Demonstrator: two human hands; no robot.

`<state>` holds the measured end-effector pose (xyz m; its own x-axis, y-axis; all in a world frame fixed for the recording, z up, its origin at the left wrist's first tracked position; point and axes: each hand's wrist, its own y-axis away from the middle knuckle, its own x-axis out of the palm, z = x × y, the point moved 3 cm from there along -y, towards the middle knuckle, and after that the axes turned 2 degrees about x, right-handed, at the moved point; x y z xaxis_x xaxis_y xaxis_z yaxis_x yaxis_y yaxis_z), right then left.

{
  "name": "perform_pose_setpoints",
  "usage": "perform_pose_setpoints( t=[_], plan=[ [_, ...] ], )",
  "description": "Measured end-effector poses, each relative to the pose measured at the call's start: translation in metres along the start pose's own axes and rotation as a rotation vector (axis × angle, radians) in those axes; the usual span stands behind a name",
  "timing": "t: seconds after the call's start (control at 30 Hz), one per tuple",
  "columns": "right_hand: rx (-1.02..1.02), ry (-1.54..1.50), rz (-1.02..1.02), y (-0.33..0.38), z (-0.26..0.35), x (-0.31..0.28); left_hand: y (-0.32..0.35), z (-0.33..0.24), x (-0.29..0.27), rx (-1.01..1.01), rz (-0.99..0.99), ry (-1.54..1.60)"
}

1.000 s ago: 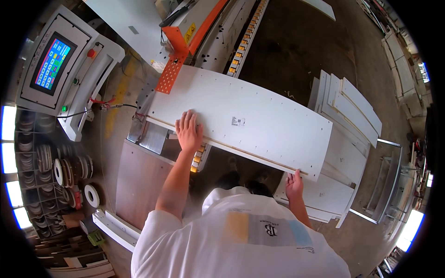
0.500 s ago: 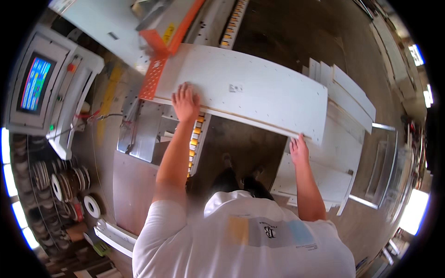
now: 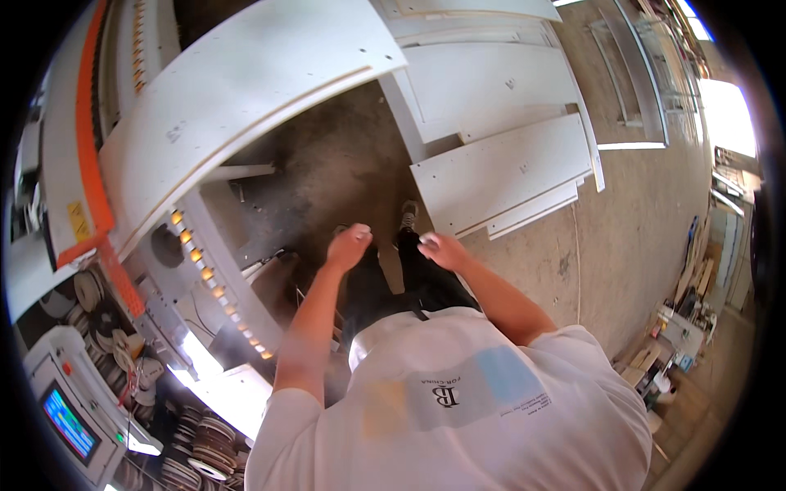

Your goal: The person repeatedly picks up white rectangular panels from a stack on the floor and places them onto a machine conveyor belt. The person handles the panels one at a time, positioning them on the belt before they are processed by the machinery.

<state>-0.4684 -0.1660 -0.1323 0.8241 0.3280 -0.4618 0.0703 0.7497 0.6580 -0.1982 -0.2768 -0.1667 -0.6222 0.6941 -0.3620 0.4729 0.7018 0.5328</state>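
Note:
My left hand (image 3: pixel 352 245) hangs in front of my body, its fingers curled in with nothing visible in them. To its right my right hand (image 3: pixel 443 249) is held at about the same height, fingers also curled and apparently bare. Neither touches the long white panel (image 3: pixel 254 78), which lies ahead and to the left with its far-left end at the orange guard (image 3: pixel 92 155) of a machine. Below the panel runs a track of yellow-and-white rollers (image 3: pixel 205 274). Nearer my right hand is a pile of white panels (image 3: pixel 512 172) with small drilled holes.
A control box with a lit screen (image 3: pixel 70 421) stands at the lower left, beside several reels of strip (image 3: pixel 211 446). Beyond the panel pile is a metal-framed rack (image 3: pixel 634 78). Tools and boards (image 3: pixel 667 344) line the right side. My shoe (image 3: pixel 408 214) is on the concrete floor.
Both hands have come off the long panel and drawn back close to my body, fingers now curled. My view has turned right, so the panel and machine appear further left.

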Motion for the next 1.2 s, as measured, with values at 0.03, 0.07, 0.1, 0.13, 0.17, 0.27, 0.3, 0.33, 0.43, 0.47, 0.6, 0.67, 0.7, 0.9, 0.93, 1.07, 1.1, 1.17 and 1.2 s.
perform_pose_setpoints(
  t=[0.03,0.07,0.1,0.13,0.17,0.27,0.3,0.33,0.43,0.47,0.6,0.67,0.7,0.9,0.93,1.07,1.1,1.17,1.2],
  plan=[
    [0.028,-0.013,-0.02,0.022,-0.037,0.001,-0.013,0.014,0.035,-0.026,0.093,-0.002],
    [0.135,0.098,-0.026,0.043,-0.083,0.002,-0.029,0.024,0.07,-0.05,0.186,-0.003],
    [0.244,0.21,-0.031,0.068,-0.121,0.003,-0.044,0.04,0.101,-0.079,0.21,0.043],
    [0.315,0.16,-0.092,0.096,-0.145,0.0,-0.06,0.054,0.133,-0.107,0.229,0.094],
    [0.394,0.107,-0.163,0.125,-0.167,0.0,-0.076,0.059,0.16,-0.13,0.259,0.141],
    [0.711,-0.147,-0.121,0.198,-0.21,0.007,-0.122,0.058,0.213,-0.387,0.319,0.404],
    [0.748,-0.145,-0.169,0.219,-0.227,0.018,-0.142,0.064,0.231,-0.374,0.278,0.359],
    [0.717,-0.105,-0.244,0.236,-0.249,0.033,-0.165,0.087,0.254,-0.286,0.153,0.307],
    [0.738,-0.176,-0.299,0.258,-0.269,0.065,-0.206,0.083,0.279,-0.319,0.123,0.242],
    [0.736,-0.265,-0.311,0.258,-0.266,0.07,-0.215,0.082,0.284,-0.387,0.154,0.352],
    [0.758,-0.25,-0.267,0.256,-0.241,0.054,-0.205,0.05,0.275,-0.504,0.209,0.577],
    [0.813,-0.276,-0.232,0.243,-0.224,0.036,-0.199,0.042,0.256,-0.411,0.263,0.572],
    [0.765,-0.273,-0.243,0.236,-0.226,0.031,-0.192,0.035,0.247,-0.383,0.239,0.592],
    [0.687,-0.545,-0.184,0.186,-0.214,0.001,-0.115,-0.019,0.163,-0.341,0.129,0.605],
    [0.662,-0.518,-0.193,0.179,-0.217,-0.003,-0.102,-0.017,0.149,-0.334,0.119,0.565],
    [0.573,-0.486,-0.269,0.129,-0.274,-0.017,-0.04,-0.017,0.07,-0.33,0.069,0.48],
    [0.59,-0.552,-0.338,0.114,-0.28,-0.028,-0.022,-0.021,0.046,-0.348,0.015,0.466],
    [0.617,-0.706,-0.408,0.086,-0.283,-0.052,0.017,-0.02,-0.001,-0.386,-0.088,0.416],
    [0.623,-0.793,-0.41,0.073,-0.28,-0.064,0.036,-0.016,-0.026,-0.402,-0.139,0.379]
  ],
)
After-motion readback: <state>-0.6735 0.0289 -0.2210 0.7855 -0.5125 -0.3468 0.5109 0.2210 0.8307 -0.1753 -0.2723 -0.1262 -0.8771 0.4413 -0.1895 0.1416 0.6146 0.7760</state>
